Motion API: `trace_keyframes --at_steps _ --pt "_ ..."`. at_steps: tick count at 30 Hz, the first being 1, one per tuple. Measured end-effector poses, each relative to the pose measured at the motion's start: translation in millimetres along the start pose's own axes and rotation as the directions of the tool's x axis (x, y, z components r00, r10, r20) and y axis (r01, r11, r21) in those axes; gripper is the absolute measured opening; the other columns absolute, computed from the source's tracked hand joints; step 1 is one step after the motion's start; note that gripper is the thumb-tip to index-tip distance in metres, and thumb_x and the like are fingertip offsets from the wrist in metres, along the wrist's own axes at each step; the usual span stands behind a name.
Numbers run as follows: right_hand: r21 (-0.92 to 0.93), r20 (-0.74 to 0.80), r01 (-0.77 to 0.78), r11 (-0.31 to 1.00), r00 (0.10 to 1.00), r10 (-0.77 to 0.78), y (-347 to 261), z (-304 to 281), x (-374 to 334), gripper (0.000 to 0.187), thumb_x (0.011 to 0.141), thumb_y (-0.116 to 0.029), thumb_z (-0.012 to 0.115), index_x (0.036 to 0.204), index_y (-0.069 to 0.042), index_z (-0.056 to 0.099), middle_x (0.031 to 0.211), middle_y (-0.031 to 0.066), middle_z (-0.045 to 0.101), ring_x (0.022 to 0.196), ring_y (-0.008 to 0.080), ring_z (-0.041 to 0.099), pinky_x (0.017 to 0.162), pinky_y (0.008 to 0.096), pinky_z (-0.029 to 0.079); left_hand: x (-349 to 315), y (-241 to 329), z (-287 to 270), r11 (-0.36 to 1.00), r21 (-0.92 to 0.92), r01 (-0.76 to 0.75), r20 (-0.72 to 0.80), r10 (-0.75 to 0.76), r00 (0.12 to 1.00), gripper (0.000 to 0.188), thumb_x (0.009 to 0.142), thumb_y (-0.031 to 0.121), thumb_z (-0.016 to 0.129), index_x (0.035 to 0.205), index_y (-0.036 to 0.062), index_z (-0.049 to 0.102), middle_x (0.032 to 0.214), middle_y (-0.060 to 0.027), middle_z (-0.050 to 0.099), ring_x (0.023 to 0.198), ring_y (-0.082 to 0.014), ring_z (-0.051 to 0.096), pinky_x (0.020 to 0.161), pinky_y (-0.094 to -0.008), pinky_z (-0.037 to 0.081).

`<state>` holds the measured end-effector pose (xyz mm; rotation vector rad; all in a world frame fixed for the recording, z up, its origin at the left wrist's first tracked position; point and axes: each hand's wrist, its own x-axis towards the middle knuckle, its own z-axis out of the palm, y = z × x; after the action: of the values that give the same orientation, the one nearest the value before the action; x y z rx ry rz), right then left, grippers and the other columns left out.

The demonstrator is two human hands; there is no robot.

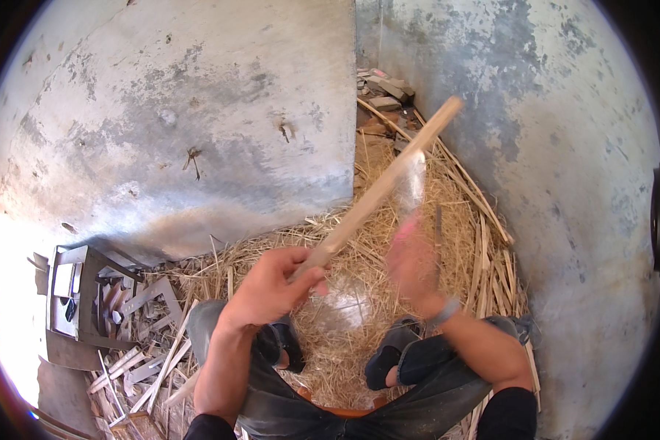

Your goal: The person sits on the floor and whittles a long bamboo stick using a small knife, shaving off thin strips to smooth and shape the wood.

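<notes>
My left hand (268,286) is closed around the lower end of a long, pale wooden stick (378,191), which slants up and to the right in front of me. On the right my right hand (414,271), smeared by motion, grips a knife with a pink handle. The shiny, blurred knife blade (413,180) points upward, close beside the stick's right edge; whether they touch I cannot tell. Beneath both hands, thin shavings (330,330) cover the floor between my feet.
A plastered wall (227,125) stands ahead and another wall (557,198) on the right. Long wooden strips (484,257) lie along the right wall. Bricks (385,92) are piled in the far corner. On the left sit a wooden frame (70,293) and scrap wood (147,308).
</notes>
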<state>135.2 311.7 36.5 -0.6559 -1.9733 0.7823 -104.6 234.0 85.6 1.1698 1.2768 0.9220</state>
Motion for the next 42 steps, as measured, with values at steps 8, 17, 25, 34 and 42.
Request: trace_keyframes --at_steps 8,17,25,34,42 --pt "-0.143 -0.113 -0.131 0.981 0.987 0.116 0.8 -50.7 16.9 0.047 0.108 -0.046 0.054 0.084 -0.006 0.056 0.056 0.0001 0.046 0.046 0.0159 0.045 0.044 0.0317 0.036 17.1 -14.5 2.1 0.997 0.077 0.002 -0.052 0.002 0.999 0.018 0.100 0.012 0.064 0.109 -0.0016 0.072 0.082 -0.0007 0.073 0.062 -0.0026 0.053 0.055 -0.0230 0.042" --pt "-0.210 0.210 -0.218 0.953 0.942 0.262 -6.0 27.2 -11.6 0.040 0.103 -0.038 0.061 0.084 -0.003 0.062 0.059 0.0178 0.061 0.054 0.0370 0.064 0.049 0.0472 0.047 16.1 -16.4 11.6 0.997 0.053 -0.052 -0.015 0.053 0.999 0.018 0.099 0.013 0.064 0.106 -0.0016 0.072 0.080 -0.0004 0.072 0.063 -0.0037 0.054 0.057 -0.0240 0.044" --pt "-0.581 0.207 0.027 0.814 0.971 0.116 20.4 25.2 -4.9 0.041 0.100 -0.042 0.065 0.085 -0.003 0.063 0.056 0.0154 0.060 0.050 0.0344 0.063 0.047 0.0436 0.049 16.1 -32.2 15.6 0.963 0.241 -0.117 -0.071 0.138 0.988 0.021 0.098 0.011 0.063 0.110 -0.0025 0.073 0.078 -0.0026 0.073 0.063 -0.0066 0.055 0.057 -0.0278 0.045" --pt "-0.397 0.076 -0.043 0.917 0.994 0.079 21.6 32.4 -2.7 0.044 0.096 -0.047 0.069 0.079 -0.007 0.063 0.056 0.0119 0.061 0.047 0.0318 0.063 0.044 0.0418 0.049 11.6 -19.6 12.9 0.954 0.285 -0.097 -0.083 0.125 0.989 0.025 0.098 0.010 0.062 0.116 -0.0043 0.071 0.082 -0.0044 0.075 0.067 -0.0077 0.059 0.061 -0.0290 0.047" --pt "-0.613 0.121 0.221 0.758 0.975 -0.186 52.6 17.9 9.6 0.044 0.093 -0.048 0.072 0.076 -0.009 0.060 0.055 0.0097 0.059 0.047 0.0277 0.062 0.043 0.0391 0.048 18.9 -25.6 12.2 0.961 0.245 -0.129 -0.062 0.148 0.987 0.025 0.099 0.011 0.063 0.116 -0.0051 0.070 0.083 -0.0048 0.075 0.072 -0.0076 0.061 0.064 -0.0291 0.049"
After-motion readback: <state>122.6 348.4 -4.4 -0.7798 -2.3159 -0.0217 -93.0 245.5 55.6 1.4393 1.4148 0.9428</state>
